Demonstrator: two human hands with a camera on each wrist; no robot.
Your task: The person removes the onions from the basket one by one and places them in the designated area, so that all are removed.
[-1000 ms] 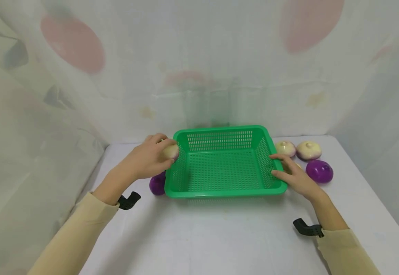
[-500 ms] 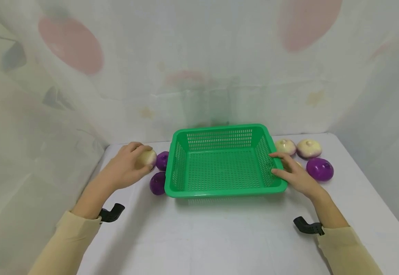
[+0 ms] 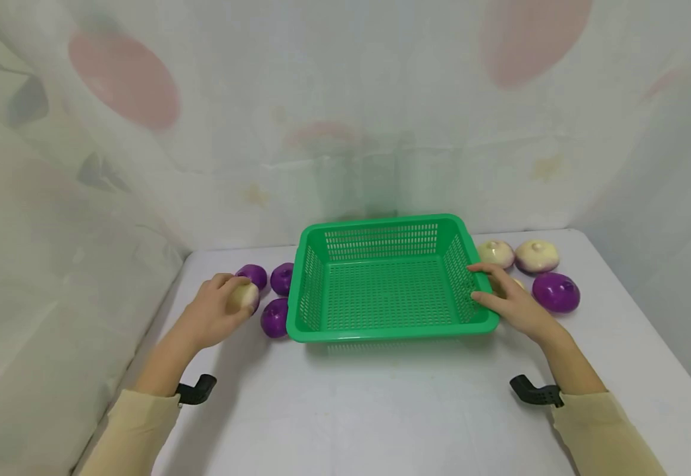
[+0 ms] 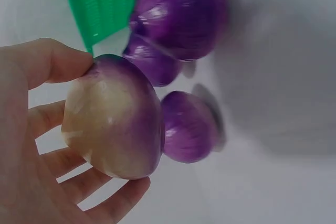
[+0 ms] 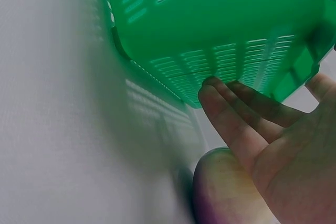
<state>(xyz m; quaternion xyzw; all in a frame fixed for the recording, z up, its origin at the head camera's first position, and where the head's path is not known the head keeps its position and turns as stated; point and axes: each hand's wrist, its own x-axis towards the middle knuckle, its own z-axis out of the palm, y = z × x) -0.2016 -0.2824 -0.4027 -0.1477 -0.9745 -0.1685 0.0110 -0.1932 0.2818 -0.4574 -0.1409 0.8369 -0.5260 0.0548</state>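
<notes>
My left hand [image 3: 211, 314] holds a cream-and-purple turnip [image 4: 113, 119] between thumb and fingertips, left of the green basket [image 3: 389, 334]. Purple onions sit just beyond it: one onion [image 3: 252, 276] lies behind the turnip, another onion [image 3: 282, 279] and a nearer onion [image 3: 274, 318] lie by the basket's left wall. My right hand [image 3: 514, 304] grips the basket's right rim, thumb and index finger over the edge. In the right wrist view, other fingers [image 5: 231, 119] lie along the outer wall. The basket holds nothing.
Right of the basket are two turnips, one turnip [image 3: 496, 254] near the wall and another turnip [image 3: 537, 256], plus a purple onion [image 3: 556, 293]. A further turnip [image 5: 226, 187] sits partly hidden under my right hand. A patterned curtain [image 3: 345, 132] hangs behind the white table [image 3: 381, 416].
My left hand has carried the turnip leftward from the basket's left rim, then toward me. The onions behind it have come into view. My right hand stays on the basket.
</notes>
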